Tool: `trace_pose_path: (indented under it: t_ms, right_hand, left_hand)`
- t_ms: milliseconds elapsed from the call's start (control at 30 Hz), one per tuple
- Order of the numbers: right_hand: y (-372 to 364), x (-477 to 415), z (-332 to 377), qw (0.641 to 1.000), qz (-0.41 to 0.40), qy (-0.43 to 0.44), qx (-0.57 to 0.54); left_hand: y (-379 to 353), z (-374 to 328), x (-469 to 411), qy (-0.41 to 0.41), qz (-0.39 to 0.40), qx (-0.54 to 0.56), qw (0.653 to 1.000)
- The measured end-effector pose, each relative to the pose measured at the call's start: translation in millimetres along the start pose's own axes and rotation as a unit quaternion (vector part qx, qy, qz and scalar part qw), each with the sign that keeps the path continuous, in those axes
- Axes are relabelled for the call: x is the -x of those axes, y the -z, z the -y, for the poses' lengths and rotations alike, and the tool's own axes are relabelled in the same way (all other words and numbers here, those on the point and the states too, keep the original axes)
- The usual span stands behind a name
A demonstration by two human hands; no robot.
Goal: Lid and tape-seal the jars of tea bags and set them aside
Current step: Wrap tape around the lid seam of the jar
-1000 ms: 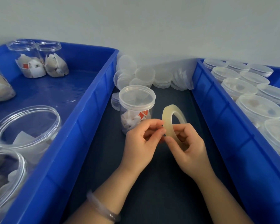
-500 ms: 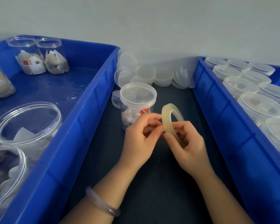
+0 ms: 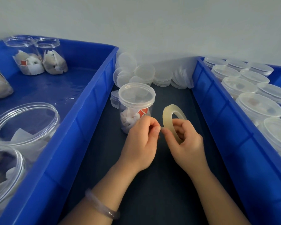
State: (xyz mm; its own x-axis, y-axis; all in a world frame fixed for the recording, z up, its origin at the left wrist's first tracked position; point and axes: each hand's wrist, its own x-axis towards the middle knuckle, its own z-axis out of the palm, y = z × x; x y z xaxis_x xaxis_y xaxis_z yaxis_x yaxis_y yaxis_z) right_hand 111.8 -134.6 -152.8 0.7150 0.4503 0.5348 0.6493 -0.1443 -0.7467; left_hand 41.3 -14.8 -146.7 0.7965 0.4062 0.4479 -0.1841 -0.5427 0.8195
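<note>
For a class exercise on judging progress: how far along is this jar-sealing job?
Done: many lidded jars stand in the right bin. In hand: the middle jar is lidded; the right hand holds the tape roll, the left hand pinches at its end. Left: open jars in the left bin need lids and tape.

Left hand (image 3: 141, 142) eased leftward (slightly), off tape roll (image 3: 166, 120)

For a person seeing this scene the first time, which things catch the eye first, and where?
At the centre the right hand holds a roll of tape upright and the left hand pinches at its edge. Just behind them stands a lidded jar of tea bags, between the left blue bin and the right blue bin.
</note>
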Motion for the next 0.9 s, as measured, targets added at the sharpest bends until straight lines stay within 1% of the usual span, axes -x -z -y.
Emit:
trace_pose_path:
  t_ms: [33,100,133,200,267,300,333,367,433,467,500,533,567,600,633,667,733,833,900]
  right_hand:
    - [-0.2,-0.5,0.0,1.000,0.012,0.000,0.004]
    - [1.7,-1.2,-2.6,0.998,0.036,0.037,0.034]
    - [3.3,-1.4,-3.7,0.996,0.044,0.056,0.045]
    - [7.0,-1.9,-4.6,0.996,0.050,0.059,0.041]
    - [7.3,-3.6,-3.0,0.998,0.051,0.031,0.017]
    - [7.5,-5.4,-1.4,0.999,0.052,0.016,0.008]
    - [7.6,-7.8,0.2,0.999,0.046,0.001,0.007]
    - [8.3,-11.6,3.5,0.999,0.039,-0.019,0.002]
    - [12.5,-24.6,9.5,0.998,0.039,-0.052,0.004]
    - [15.8,-32.9,12.9,0.997,0.048,-0.050,0.025]
    - [19.3,-42.5,17.4,0.996,0.062,-0.037,0.060]
    - [22.5,-52.7,21.3,0.992,0.079,-0.017,0.101]
    - [24.6,-62.3,26.7,0.986,0.096,-0.003,0.135]
    - [26.1,-70.9,31.0,0.982,0.112,0.006,0.155]
    - [27.3,-77.5,34.6,0.978,0.129,0.008,0.164]
    - [28.5,-82.4,36.6,0.974,0.147,0.008,0.172]
    - [31.3,-86.4,40.6,0.968,0.175,0.002,0.181]
    - [31.5,-84.6,47.9,0.960,0.218,0.001,0.178]
    - [30.0,-82.0,52.7,0.954,0.238,-0.012,0.179]
  left_hand:
    - [2.9,0.4,-0.5,0.027,0.016,0.036,0.999]
    - [6.8,-1.9,-0.2,0.074,0.056,0.113,0.989]
    - [7.6,-2.2,-0.7,0.080,0.064,0.124,0.987]
    - [7.2,-1.5,-1.7,0.049,0.054,0.081,0.994]
    - [5.5,-1.8,-1.1,0.003,0.035,0.025,0.999]
    - [5.9,-3.1,-0.8,-0.027,0.016,0.002,0.999]
    - [7.5,-4.5,-1.1,-0.068,-0.022,-0.023,0.997]
    - [10.5,-5.8,-2.3,-0.113,-0.079,-0.052,0.989]
    - [18.2,-5.0,-7.3,-0.179,-0.213,-0.103,0.955]
    - [21.9,-3.3,-11.2,-0.180,-0.255,-0.123,0.942]
    - [25.3,-1.3,-16.4,-0.156,-0.260,-0.131,0.944]
    - [28.0,0.5,-21.9,-0.109,-0.229,-0.120,0.960]
    - [29.3,1.8,-26.9,-0.048,-0.182,-0.088,0.978]
    - [29.6,2.5,-30.8,0.006,-0.140,-0.047,0.989]
    - [29.7,4.3,-34.5,0.042,-0.121,-0.008,0.992]
    - [30.2,7.9,-37.6,0.055,-0.122,0.018,0.991]
    - [32.8,15.1,-39.5,0.038,-0.133,0.049,0.989]
    - [35.5,19.9,-34.4,0.010,-0.109,0.090,0.990]
    - [35.1,19.8,-31.7,0.000,-0.093,0.091,0.991]
